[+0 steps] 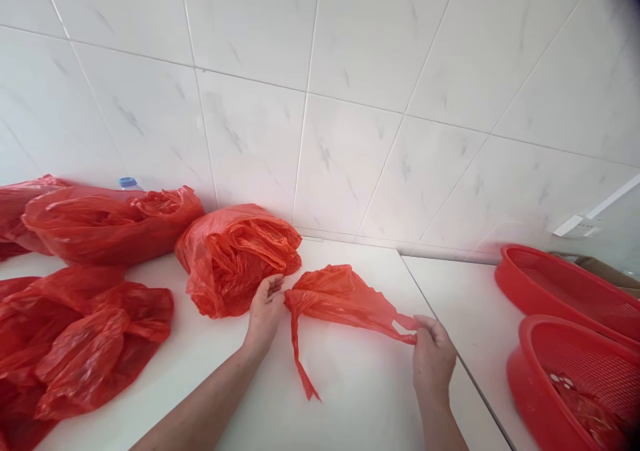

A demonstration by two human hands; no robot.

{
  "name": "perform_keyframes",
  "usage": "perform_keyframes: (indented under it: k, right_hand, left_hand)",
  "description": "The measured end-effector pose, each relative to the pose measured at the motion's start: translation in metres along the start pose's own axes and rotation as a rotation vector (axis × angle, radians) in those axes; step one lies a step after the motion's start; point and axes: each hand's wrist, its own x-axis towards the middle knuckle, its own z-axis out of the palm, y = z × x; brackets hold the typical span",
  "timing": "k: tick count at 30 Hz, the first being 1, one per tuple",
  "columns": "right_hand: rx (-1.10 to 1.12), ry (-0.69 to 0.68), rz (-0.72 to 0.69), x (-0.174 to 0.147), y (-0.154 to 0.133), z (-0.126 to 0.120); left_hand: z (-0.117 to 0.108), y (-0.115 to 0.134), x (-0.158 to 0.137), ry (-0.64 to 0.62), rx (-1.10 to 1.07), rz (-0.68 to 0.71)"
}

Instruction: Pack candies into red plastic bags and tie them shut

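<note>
A thin red plastic bag (345,299) is stretched sideways over the white table, with a narrow twisted strip dangling from its left part. At its bunched left end, my left hand (266,309) has its fingers pinched on the plastic. My right hand (434,352) is closed on the loop-like right end, where a small gap shows in the film. Just behind my left hand sits a large crumpled bundle of red plastic bags (240,257).
More red bag bundles (113,227) line the wall at left, with loose red bags (100,351) in front. A blue bottle cap (128,182) peeks out behind them. Red plastic baskets (525,344) stand at right, past a seam between white tabletops (350,397). A socket strip (577,226) is near the wall.
</note>
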Motion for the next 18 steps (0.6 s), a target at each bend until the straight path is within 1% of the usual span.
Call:
perform_keyframes:
  k: [2, 3, 6, 7, 8, 9, 10, 11, 12, 13, 14, 15, 17, 18]
  right_hand:
    - [0.004, -0.003, -0.006, 0.0, 0.0, 0.0]
    - [0.006, -0.009, -0.01, 0.001, 0.001, 0.0]
    - [0.01, -0.035, -0.022, 0.001, 0.0, 0.001]
    - [0.006, -0.032, -0.034, 0.0, -0.002, 0.001]
    - [-0.01, -0.013, -0.08, -0.002, -0.004, 0.001]
    - [-0.034, 0.025, -0.171, -0.006, -0.008, 0.001]
    - [-0.059, 0.083, -0.306, -0.011, -0.011, 0.001]
    - [-0.077, 0.137, -0.468, -0.018, -0.015, 0.002]
    - [-0.081, 0.161, -0.633, -0.027, -0.018, 0.003]
    - [-0.072, 0.13, -0.773, -0.036, -0.02, 0.006]
    - [-0.052, 0.04, -0.865, -0.046, -0.022, 0.01]
    - [-0.037, -0.095, -0.913, -0.056, -0.022, 0.015]
    - [-0.042, -0.371, -0.91, -0.07, -0.021, 0.027]
    - [-0.054, -0.445, -0.871, -0.074, -0.019, 0.033]
  left_hand:
    - [0.001, 0.007, -0.006, 0.015, 0.03, 0.073]
    - [0.003, 0.011, -0.009, -0.001, 0.051, 0.115]
    - [0.008, 0.019, -0.015, -0.113, 0.126, 0.212]
    - [0.01, 0.019, -0.016, -0.148, 0.152, 0.223]
    - [0.011, 0.019, -0.016, -0.179, 0.174, 0.221]
    - [0.013, 0.017, -0.016, -0.207, 0.192, 0.21]
    - [0.014, 0.016, -0.016, -0.232, 0.205, 0.192]
    - [0.014, 0.014, -0.015, -0.254, 0.211, 0.173]
    - [0.015, 0.013, -0.015, -0.272, 0.21, 0.154]
    - [0.016, 0.012, -0.016, -0.283, 0.201, 0.139]
    - [0.016, 0.012, -0.017, -0.288, 0.185, 0.126]
    - [0.018, 0.013, -0.02, -0.295, 0.163, 0.116]
    - [0.021, 0.017, -0.027, -0.332, 0.102, 0.099]
    - [0.023, 0.019, -0.031, -0.364, 0.065, 0.088]
